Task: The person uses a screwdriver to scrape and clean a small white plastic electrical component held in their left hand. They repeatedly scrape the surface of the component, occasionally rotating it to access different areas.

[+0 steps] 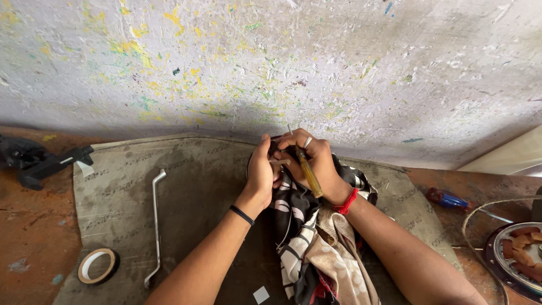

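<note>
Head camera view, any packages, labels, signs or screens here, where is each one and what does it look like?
No packages, signs or screens.
Grey mat: spread over the bench under both hands, with faint repeated rows of printing.
Small white square: lies on the mat at the bottom edge; it may be a label, blank as far as can be told.

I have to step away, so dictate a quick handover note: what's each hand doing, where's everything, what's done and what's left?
Left hand: grip closed on a small dark part, mostly hidden, above the black-and-white patterned cloth.
Right hand: holds the yellow-handled screwdriver, tip up at that part.
On the grey mat: bent metal wrench, tape roll. Blue-handled screwdriver lies to the right.
Done or left: cannot tell; the part is hidden.
</note>
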